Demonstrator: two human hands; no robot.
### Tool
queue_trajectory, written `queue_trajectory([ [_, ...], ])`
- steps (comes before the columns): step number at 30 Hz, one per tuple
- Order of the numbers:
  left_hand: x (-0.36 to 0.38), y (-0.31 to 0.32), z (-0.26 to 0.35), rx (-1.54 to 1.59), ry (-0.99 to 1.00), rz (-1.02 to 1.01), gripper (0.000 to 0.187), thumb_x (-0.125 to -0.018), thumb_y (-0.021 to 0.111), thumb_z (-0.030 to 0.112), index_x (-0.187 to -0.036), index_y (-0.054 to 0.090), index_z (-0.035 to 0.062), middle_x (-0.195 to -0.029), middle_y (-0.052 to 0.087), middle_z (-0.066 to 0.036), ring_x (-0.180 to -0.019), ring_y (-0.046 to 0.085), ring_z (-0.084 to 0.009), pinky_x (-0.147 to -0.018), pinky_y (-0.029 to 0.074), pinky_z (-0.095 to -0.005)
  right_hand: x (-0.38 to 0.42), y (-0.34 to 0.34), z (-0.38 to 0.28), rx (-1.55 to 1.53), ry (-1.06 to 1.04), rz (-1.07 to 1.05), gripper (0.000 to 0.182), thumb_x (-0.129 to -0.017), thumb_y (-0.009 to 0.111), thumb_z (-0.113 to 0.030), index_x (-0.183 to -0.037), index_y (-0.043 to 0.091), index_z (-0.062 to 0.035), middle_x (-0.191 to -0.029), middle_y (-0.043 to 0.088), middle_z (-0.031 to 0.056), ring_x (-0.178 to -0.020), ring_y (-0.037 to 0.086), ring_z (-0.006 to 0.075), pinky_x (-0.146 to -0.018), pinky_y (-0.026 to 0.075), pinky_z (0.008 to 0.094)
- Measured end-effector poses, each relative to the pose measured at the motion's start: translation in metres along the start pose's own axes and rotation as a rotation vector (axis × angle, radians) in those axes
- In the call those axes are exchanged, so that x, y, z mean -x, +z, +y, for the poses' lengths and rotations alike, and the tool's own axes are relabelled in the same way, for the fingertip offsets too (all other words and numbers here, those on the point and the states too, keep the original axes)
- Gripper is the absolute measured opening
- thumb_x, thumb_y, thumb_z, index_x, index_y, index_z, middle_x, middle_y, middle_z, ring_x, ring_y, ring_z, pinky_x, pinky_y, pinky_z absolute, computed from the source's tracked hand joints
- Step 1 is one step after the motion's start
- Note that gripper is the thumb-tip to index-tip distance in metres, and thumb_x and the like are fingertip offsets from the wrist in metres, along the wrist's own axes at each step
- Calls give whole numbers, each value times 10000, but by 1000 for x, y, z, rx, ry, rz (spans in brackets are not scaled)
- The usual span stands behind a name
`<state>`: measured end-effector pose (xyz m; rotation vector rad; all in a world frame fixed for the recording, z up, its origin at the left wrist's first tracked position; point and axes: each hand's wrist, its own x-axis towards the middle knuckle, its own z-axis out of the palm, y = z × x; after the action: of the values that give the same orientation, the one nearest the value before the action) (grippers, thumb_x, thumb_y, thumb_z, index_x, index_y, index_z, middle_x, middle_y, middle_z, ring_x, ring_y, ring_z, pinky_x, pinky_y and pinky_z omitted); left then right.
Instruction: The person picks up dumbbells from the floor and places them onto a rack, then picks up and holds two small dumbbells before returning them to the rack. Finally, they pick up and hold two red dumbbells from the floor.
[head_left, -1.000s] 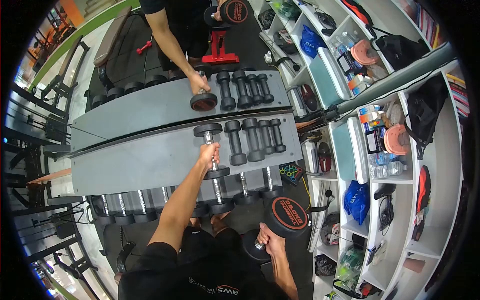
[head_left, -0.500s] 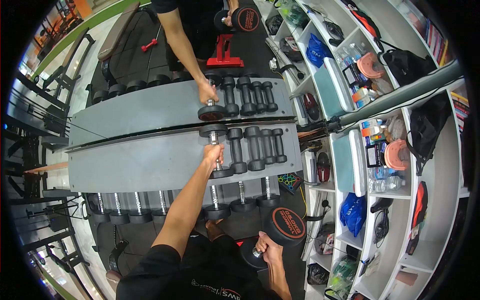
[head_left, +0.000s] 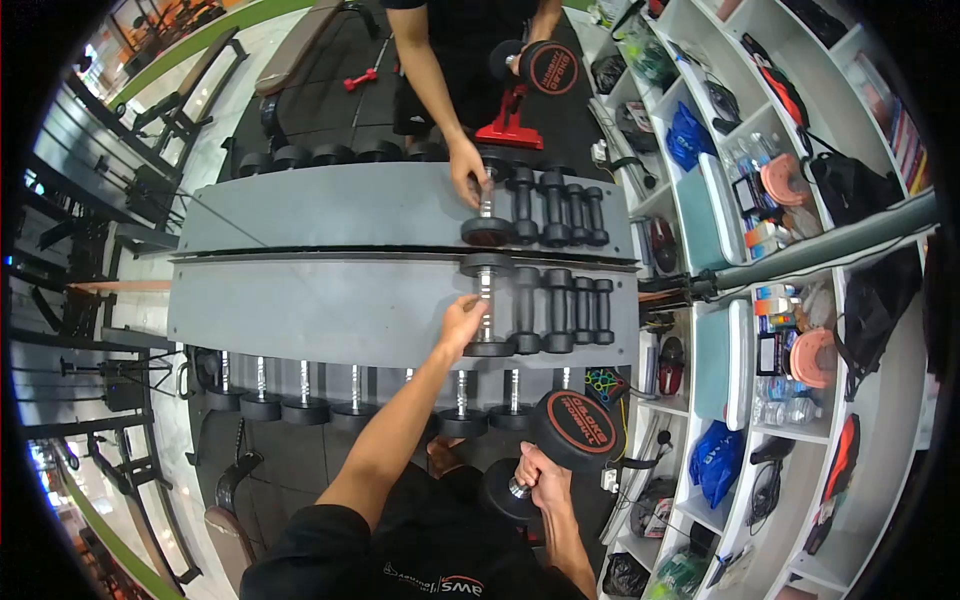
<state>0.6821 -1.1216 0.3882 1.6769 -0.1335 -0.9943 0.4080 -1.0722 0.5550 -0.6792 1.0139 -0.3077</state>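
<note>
On the grey shelf top (head_left: pixel 300 310), a dumbbell (head_left: pixel 488 348) with a chrome handle and black round heads lies front to back. My left hand (head_left: pixel 462 322) is at the left side of its handle, fingers loosened and the fingertips by the metal. Several smaller black dumbbells (head_left: pixel 557 310) lie in a row just to its right. Low on the right, my right hand (head_left: pixel 545 478) grips the chrome handle of a larger black dumbbell (head_left: pixel 580 430) with orange lettering on its end, held in front of the shelf.
A lower rack row of chrome-handled dumbbells (head_left: pixel 353 410) runs beneath the shelf top. Behind it, a mirror (head_left: pixel 330 205) reflects my arms and the weights. White cubby shelving (head_left: pixel 715 515) with bags and bottles stands at the right. A bench (head_left: pixel 230 535) is at lower left.
My left hand has loosened from the handle of the dumbbell on the shelf, which now lies straighter beside the smaller ones. My right hand still holds its dumbbell. The view has shifted.
</note>
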Motion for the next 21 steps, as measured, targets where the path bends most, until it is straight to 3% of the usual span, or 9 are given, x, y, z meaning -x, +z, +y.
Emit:
queue_trajectory([
  [3,49,-35,-15,14,226,39,470,-906,639,259,-1287,577,-9,-1174,662,-138,-1088,619,-216,-948,474,-344,-11,23,-1,40,50,-66,451,-921,634,-203,-545,395,-129,-487,360,0,-409,354,119,-452,324,281],
  [6,135,-75,14,132,141,-244,404,-974,584,250,-1303,550,18,-1186,630,-80,-1144,567,-176,-1000,422,-322,-26,54,2,109,144,-75,448,-926,640,-223,-561,397,-131,-514,369,-5,-440,369,106,-464,334,275],
  [10,189,-110,26,263,125,-587,438,-994,582,264,-1330,498,-4,-1300,569,-106,-1194,537,-177,-1018,418,-314,-51,110,4,144,81,-202,234,-936,618,-145,-753,481,-97,-529,375,-35,-395,363,78,-395,326,264],
  [13,191,-123,23,485,-33,-529,614,-977,609,293,-1443,335,1,-1076,565,-70,-937,557,-113,-795,469,-260,-78,151,16,255,73,-231,182,-918,614,-157,-780,564,-50,-550,462,-3,-413,410,89,-395,345,270],
  [14,186,-129,28,411,11,-473,714,-950,646,330,-1468,275,8,-1013,527,-51,-836,513,-87,-686,439,-243,-84,168,19,298,52,-189,207,-895,635,-193,-764,576,-44,-568,495,15,-416,429,106,-395,349,268],
  [18,151,-163,46,234,-40,-313,1028,-786,774,502,-1497,225,3,-1120,525,-132,-973,521,-187,-724,459,-304,-126,208,43,266,76,-207,260,-849,636,-292,-772,580,-50,-632,516,32,-492,488,145,-436,391,293],
  [19,145,-166,54,261,8,-214,941,-788,772,499,-1453,293,38,-1001,521,-49,-787,488,-109,-614,378,-230,-138,217,49,273,87,-209,274,-863,637,-312,-786,582,-55,-642,519,30,-494,489,139,-435,390,291],
  [21,131,-188,75,275,-46,-256,971,-758,785,519,-1446,298,38,-1015,528,-60,-753,491,-105,-561,363,-231,-165,230,58,298,161,-252,274,-863,658,-355,-918,629,-89,-819,581,19,-746,561,145,-609,449,303],
])
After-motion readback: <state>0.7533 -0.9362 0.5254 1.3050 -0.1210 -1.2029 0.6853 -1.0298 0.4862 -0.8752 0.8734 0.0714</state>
